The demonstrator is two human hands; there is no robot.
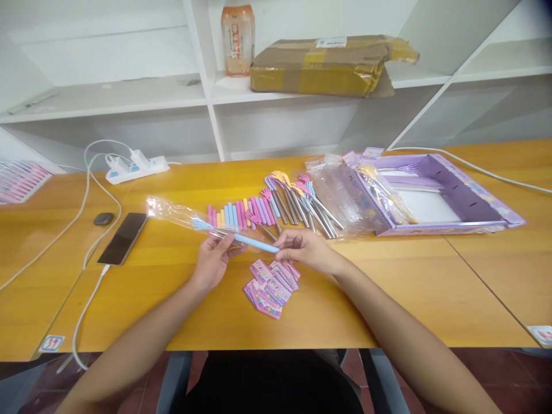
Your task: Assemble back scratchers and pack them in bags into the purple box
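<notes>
My left hand [214, 257] pinches a light-blue back scratcher [256, 242] near its middle, together with the clear plastic bag [170, 213] around its claw end. The fingers of my right hand [302, 248] are closed on the end of its blue handle. Behind my hands lies a row of pink, yellow, blue and purple handle tubes [233, 216]. Several back scratchers with metal rods [297, 204] and coloured claws are heaped to its right. Below my hands, printed pink-purple cards [271, 287] lie in a loose pile.
A purple display box [466, 215] holds bagged back scratchers, with clear plastic bags [330, 184] beside it. To the left are a phone [123, 238] with a cable, a small black case [103, 218] and a power strip [138, 169]. A taped carton [319, 66] sits on the shelf.
</notes>
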